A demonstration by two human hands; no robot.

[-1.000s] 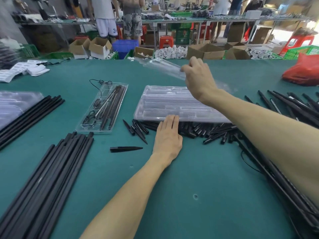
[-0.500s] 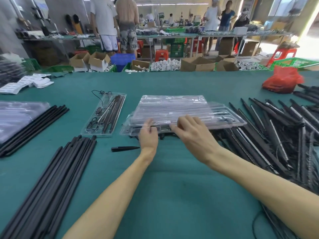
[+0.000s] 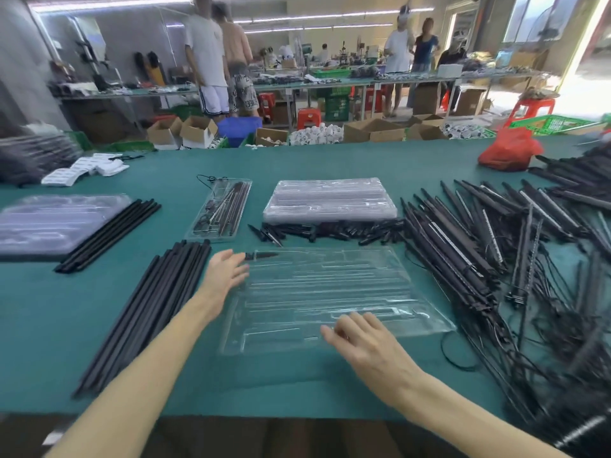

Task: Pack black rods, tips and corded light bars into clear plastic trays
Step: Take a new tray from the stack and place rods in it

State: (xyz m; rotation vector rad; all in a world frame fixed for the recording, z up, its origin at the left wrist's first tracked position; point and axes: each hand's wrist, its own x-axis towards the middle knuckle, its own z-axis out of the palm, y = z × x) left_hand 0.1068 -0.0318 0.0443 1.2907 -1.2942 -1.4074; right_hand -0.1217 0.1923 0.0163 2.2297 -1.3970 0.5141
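Tray (image 3: 330, 292), clear plastic and empty, lay flat on the green table (image 3: 66, 325) directly before the person. Left hand (image 3: 224, 276) was at its left edge, fingers straight and released, touching the rim, gripping nothing. Right hand (image 3: 367, 345) rested palm-down on the near edge, fingers loosely extended, nothing grasped. One black tip (image 3: 261, 256) lay at the tray's far-left corner, just beside the left fingers. Pile of tips (image 3: 330, 230) ran along the table between the tray and a stack of clear trays (image 3: 330, 200) behind it. Bundle of black rods (image 3: 155, 309) lay left of the tray; heap of corded light bars (image 3: 479, 246) lay right of it. Packed tray (image 3: 220, 209) sat beyond the rods.
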